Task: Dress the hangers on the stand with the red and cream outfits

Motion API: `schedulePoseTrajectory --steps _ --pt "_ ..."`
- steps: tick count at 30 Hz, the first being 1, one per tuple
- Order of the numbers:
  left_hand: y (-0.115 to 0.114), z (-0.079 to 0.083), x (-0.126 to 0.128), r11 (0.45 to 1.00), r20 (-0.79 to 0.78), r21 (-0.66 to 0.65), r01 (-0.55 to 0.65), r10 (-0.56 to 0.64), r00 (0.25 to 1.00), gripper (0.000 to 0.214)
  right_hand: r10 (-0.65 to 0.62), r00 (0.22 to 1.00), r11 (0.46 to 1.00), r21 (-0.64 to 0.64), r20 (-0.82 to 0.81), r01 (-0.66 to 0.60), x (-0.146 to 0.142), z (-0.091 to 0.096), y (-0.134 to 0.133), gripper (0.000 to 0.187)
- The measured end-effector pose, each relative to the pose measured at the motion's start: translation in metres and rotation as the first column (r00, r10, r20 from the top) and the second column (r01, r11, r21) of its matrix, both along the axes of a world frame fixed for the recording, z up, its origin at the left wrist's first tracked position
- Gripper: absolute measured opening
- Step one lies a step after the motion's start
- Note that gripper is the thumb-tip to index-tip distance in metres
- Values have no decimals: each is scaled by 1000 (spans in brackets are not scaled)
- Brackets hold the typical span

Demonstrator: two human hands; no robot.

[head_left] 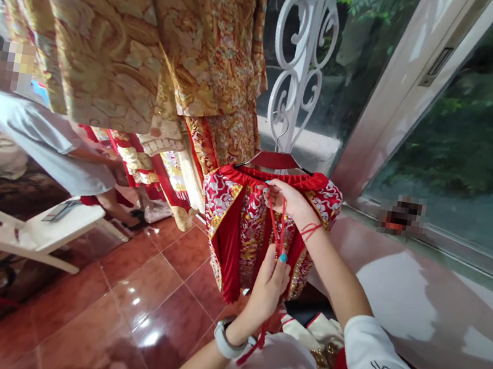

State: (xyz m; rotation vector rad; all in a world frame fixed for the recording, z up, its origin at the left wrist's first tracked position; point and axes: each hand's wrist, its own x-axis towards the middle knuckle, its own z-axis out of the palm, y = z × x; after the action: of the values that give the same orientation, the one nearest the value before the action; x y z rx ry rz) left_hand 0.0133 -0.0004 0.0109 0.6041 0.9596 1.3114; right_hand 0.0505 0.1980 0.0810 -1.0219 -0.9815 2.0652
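A red skirt (pixel 248 247) with silver and gold embroidery hangs by its gathered waistband from a dark red hanger (pixel 273 161). Two strands of thin red cord (pixel 281 227) run down from its waistband. My right hand (pixel 288 200), a red string bracelet at its wrist, is closed on the upper part of the cord, at the skirt's top edge. Below it, my left hand (pixel 268 285) pinches the cord between thumb and fingers, in front of the skirt. The cord's loose ends dangle under my left hand, past a white watch (pixel 228 341).
Gold embroidered garments (pixel 111 32) hang at upper left. The hanger's hook is at a white scrolled metal post (pixel 302 56). A person in a pale shirt (pixel 43 134) is at left, near a white chair (pixel 56 229). A window ledge (pixel 450 257) runs along the right.
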Motion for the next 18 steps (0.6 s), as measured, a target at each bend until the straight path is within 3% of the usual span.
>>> schedulePoseTrajectory --steps 2,5,7,8,9,10,11,13,14,16,18 --pt "6 1 -7 997 -75 62 48 -44 996 62 22 999 1000 4 -47 -22 1 -1 -4 27" --pt "12 -4 -27 981 -338 173 89 -25 941 38 166 986 984 75 -29 -163 21 -15 -20 40" --pt "14 -8 -42 968 -510 212 134 -7 860 22 186 977 956 212 103 -205 41 -30 -34 42" --pt "15 -9 -49 964 -568 210 162 -15 823 16 105 976 929 332 191 -165 52 -38 -42 40" --pt "16 -9 -55 962 -609 199 188 -29 793 13 -37 962 870 482 270 -102 60 -46 -50 35" --pt "17 -7 -59 959 -635 188 210 -45 771 12 -209 925 766 641 317 -46 66 -54 -58 32" --pt "18 -5 -62 956 -650 182 232 -60 758 12 -364 871 629 777 329 -31 70 -62 -65 32" --pt "21 2 -63 945 -657 179 273 -92 748 15 -536 780 363 922 324 -134 66 -76 -77 40" --pt "22 6 -62 940 -652 180 291 -108 751 16 -565 754 268 939 335 -216 60 -82 -82 44" --pt "24 13 -57 932 -632 190 309 -125 765 20 -611 715 153 936 341 -316 44 -90 -86 48" --pt "26 16 -53 931 -608 215 296 -109 787 26 -687 661 105 942 301 -320 30 -94 -85 42"
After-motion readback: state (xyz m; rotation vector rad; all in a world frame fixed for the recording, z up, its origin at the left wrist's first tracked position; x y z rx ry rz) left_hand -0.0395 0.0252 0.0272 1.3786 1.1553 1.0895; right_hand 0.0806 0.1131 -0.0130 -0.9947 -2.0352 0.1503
